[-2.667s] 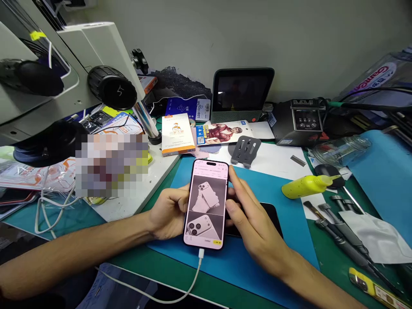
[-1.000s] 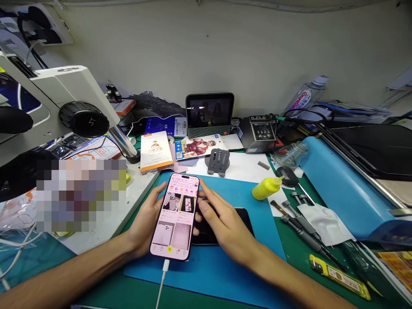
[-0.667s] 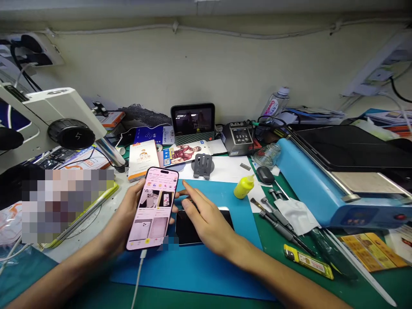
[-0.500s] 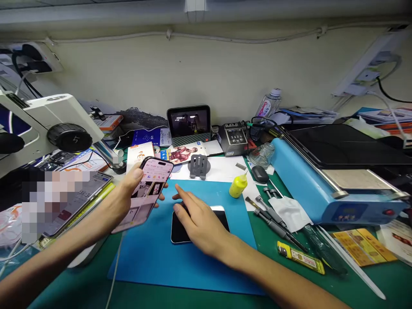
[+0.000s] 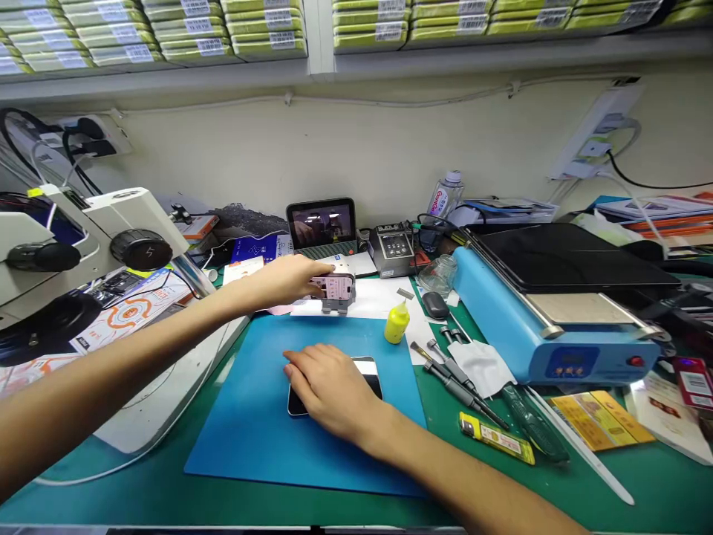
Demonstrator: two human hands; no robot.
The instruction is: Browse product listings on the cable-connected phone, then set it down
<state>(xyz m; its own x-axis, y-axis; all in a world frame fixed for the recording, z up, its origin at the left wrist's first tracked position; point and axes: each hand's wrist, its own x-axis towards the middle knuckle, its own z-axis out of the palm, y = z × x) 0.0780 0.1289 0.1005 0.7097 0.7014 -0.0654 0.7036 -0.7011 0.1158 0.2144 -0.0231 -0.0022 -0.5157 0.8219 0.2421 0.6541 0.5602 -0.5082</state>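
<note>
At the far side of the blue mat (image 5: 250, 446), my left hand (image 5: 294, 278) grips a lit smartphone (image 5: 339, 287). That phone is turned sideways at the grey phone stand (image 5: 336, 305); whether it rests on the stand, I cannot tell. A second phone (image 5: 374, 383) with a dark screen lies flat on the mat. Over it lies my right hand (image 5: 334, 394), fingers extended and holding nothing, hiding much of the screen. Beyond and to the right of this hand stands a yellow dropper bottle (image 5: 396, 325).
Brushes and screwdrivers (image 5: 457, 379), a yellow packet (image 5: 497, 438) and a long white tool (image 5: 584, 453) lie to the right. Behind them stands a blue heating machine (image 5: 501, 319). A microscope (image 5: 139, 230) stands on the left, a small screen (image 5: 321, 223) at the back.
My left hand has carried the smartphone forward and right to the stand, turning it from upright to sideways. My right hand stays over the dark phone. The view has tilted up, showing a shelf.
</note>
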